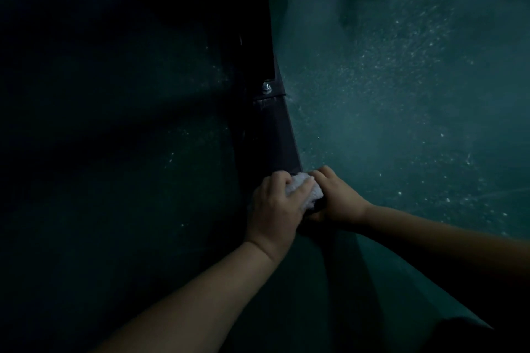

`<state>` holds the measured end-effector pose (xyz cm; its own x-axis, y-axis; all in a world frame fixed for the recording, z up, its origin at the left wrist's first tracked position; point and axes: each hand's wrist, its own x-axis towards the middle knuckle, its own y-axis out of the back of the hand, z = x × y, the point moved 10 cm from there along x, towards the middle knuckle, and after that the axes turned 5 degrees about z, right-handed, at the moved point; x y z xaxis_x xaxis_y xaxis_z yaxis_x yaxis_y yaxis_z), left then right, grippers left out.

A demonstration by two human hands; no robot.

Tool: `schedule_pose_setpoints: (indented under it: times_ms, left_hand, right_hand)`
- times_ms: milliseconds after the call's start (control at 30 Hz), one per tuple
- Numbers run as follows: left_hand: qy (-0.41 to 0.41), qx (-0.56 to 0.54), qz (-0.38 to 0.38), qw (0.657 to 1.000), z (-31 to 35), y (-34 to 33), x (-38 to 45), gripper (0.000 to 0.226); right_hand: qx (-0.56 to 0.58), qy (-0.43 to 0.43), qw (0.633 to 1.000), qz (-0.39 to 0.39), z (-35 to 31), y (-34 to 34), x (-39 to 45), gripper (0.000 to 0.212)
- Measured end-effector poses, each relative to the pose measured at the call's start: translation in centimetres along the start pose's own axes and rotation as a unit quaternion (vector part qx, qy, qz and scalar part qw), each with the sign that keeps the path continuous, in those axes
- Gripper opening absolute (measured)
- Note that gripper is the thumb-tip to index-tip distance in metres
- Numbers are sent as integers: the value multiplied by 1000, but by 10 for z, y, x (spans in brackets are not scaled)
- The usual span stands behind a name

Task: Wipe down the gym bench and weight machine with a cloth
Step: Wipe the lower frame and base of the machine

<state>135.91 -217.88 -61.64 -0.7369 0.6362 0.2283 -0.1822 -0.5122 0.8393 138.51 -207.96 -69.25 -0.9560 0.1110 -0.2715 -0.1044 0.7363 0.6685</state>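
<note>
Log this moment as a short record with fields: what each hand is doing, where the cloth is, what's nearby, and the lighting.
left hand: grips the cloth from the left, fingers curled over it
right hand: grips the cloth from the right
cloth: white, bunched on the near end of the bar
bar: dark metal, lying along the floor
bolt: on the bar, beyond the hands
floor: dark green, speckled
lighting: very dim
</note>
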Motion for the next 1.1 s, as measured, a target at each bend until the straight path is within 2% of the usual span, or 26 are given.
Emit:
schedule_pose_setpoints:
  times_ms: [67, 133, 167, 233, 300, 333, 433, 500, 567, 667, 733, 767, 833, 900, 933, 1033, 1100]
  left_hand:
    - [-72, -3, -1, 997, -4, 7, -8, 39]
    - [-49, -15, -21, 998, -29, 14, -14, 38]
    - [19, -33, -10, 999, -53, 22, -15, 35]
    - [191, -78, 23, 978, -102, 37, -21, 32]
    - [269, -90, 58, 957, -127, 52, -20, 24]
    - [260, -106, 70, 957, -124, 56, -14, 27]
    - [142, -104, 42, 983, -84, 46, 19, 39]
    - [117, -144, 5, 983, -61, 30, 43, 38]
    - [77, -168, -81, 979, -40, 8, 70, 30]
    - [-19, -101, -267, 958, -21, -29, 92, 30]
    - [-35, -79, -313, 946, -22, -35, 96, 28]
    - [-34, -74, -305, 949, -26, -32, 95, 25]
    - [-5, -90, -235, 968, -40, -17, 89, 22]
    - [102, -138, -134, 976, -73, 2, 74, 26]
    - [170, -172, -87, 966, -90, 10, 65, 26]
    - [295, -200, 8, 934, -112, 21, 61, 26]
    - [297, -175, 64, 936, -104, 28, 72, 33]
  right_hand:
    - [2, -6, 1000, -2, -1, 2, 0, 93]
    - [7, -21, 1000, -12, 0, 3, -1, 98]
    - [13, -27, 999, -17, 0, 2, -1, 100]
    - [29, -39, 998, -34, 1, 1, -2, 104]
    - [49, -55, 996, -55, 2, 2, -3, 103]
    - [66, -69, 993, -68, 4, 4, -2, 98]
    - [131, -96, 984, -74, 4, 16, 4, 81]
    - [100, -92, 987, -88, 4, 17, 6, 86]
    - [43, -82, 990, -103, 3, 10, 5, 89]
    - [45, -96, 990, -89, 5, 5, 1, 80]
    - [43, -101, 991, -76, 6, 7, 1, 82]
    - [40, -99, 991, -78, 5, 8, 1, 85]
    - [31, -93, 991, -90, 3, 9, 4, 88]
    - [64, -89, 988, -104, 1, 10, 8, 75]
    - [86, -89, 988, -97, 0, 11, 11, 64]
    - [112, -132, 985, 5, 9, 27, 26, 39]
    - [126, -163, 977, 55, 12, 31, 35, 35]
